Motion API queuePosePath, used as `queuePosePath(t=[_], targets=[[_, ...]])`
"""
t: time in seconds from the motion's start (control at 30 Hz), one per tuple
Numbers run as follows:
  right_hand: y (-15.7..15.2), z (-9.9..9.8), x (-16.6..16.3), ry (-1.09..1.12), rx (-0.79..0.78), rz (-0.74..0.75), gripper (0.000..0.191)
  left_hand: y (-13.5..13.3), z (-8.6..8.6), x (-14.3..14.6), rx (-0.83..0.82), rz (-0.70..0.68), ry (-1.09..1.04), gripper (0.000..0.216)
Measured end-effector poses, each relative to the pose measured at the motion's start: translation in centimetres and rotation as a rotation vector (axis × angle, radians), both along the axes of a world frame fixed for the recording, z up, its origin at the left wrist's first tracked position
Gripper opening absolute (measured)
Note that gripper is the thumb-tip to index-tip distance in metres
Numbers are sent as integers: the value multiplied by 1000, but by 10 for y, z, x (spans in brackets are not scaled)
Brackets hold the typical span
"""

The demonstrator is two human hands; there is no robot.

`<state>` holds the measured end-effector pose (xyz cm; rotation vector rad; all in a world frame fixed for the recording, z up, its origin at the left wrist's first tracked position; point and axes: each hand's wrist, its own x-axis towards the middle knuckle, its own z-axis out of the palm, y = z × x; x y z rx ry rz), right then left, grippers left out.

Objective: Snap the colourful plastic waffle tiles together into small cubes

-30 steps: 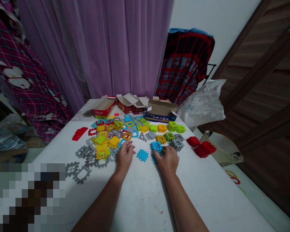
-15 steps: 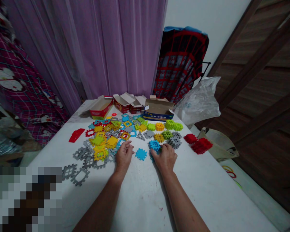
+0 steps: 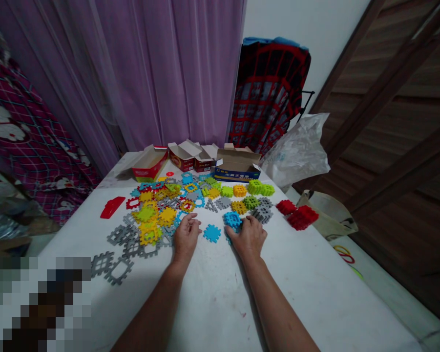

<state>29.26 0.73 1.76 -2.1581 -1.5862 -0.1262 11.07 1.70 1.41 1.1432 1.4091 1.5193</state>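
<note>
My right hand (image 3: 249,235) has its thumb and fingers closed round the near side of a small stack of blue building tiles (image 3: 233,219) with toothed edges. Part of that stack is hidden behind the hand. My left hand (image 3: 186,234) rests beside the loose pile, fingers apart and loosely bent, with nothing visible in it. Between the hands a single blue tile (image 3: 212,233) lies flat on the table. Just left of my left hand spreads a mixed heap of yellow tiles (image 3: 167,216), grey tiles (image 3: 119,270) and other colours.
Stacks of green tiles (image 3: 255,187), grey tiles (image 3: 262,213) and red tiles (image 3: 303,217) stand to the right. Open cardboard boxes, among them a blue box (image 3: 238,173), line the far edge of the white table (image 3: 212,303). A red piece (image 3: 112,208) lies at the left.
The view has shifted slightly, so everything sits a little further left in the picture. Both hands keep their places beside the blue tiles.
</note>
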Motion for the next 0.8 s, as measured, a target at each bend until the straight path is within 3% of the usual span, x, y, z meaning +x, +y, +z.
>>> queuePosePath(t=[0.8], targets=[[-4,-5,3,31,70,10,45,-3,4,0,-3,-27,15,31]])
